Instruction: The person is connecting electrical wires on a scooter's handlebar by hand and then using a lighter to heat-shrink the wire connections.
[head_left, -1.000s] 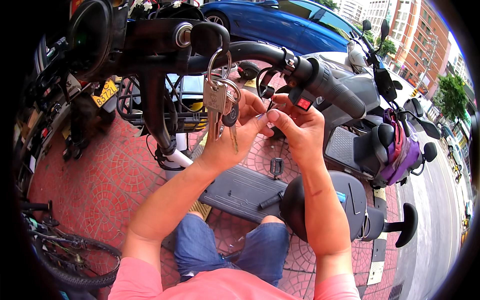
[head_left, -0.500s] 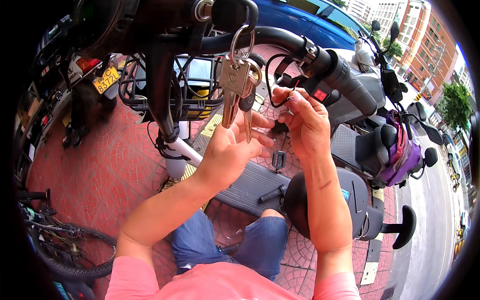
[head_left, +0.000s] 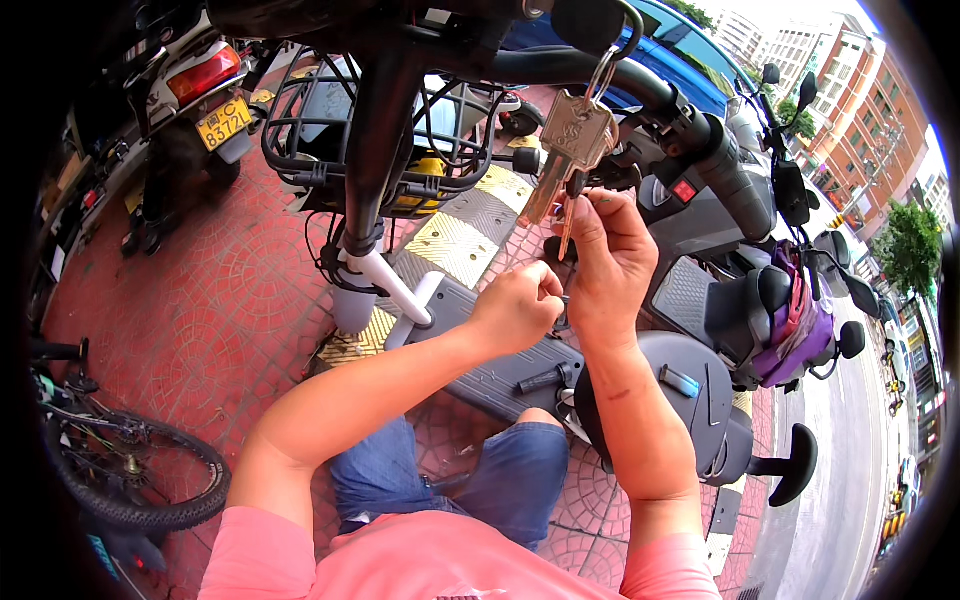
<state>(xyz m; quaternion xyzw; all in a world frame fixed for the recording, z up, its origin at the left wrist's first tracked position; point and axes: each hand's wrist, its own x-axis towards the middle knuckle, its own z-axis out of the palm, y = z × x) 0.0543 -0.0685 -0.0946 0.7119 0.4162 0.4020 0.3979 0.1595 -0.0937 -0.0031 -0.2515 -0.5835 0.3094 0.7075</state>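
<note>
My right hand (head_left: 612, 265) is raised below the handlebar (head_left: 620, 75), thumb and fingertips pinched together. What they hold is too small to name. Lower and to the left, my left hand (head_left: 518, 308) is closed in a fist above the grey footboard (head_left: 460, 370); anything inside it is hidden. A bunch of keys (head_left: 572, 140) hangs on a ring in front of my right fingertips and partly covers the space behind. To the right are the black handlebar grip (head_left: 738, 185) and a red switch (head_left: 683, 189).
A loose black grip (head_left: 543, 381) lies on the footboard. On the round black seat (head_left: 640, 400) rests a small blue-and-silver item (head_left: 680, 381). A wire basket (head_left: 310, 125) is ahead, a parked scooter (head_left: 800, 320) at right, a bicycle wheel (head_left: 140, 470) at lower left.
The handlebar and keys have shifted right in the picture. My left hand has gone from spread fingers to a fist, lower down. My right hand, holding a thin wire before, remains pinched.
</note>
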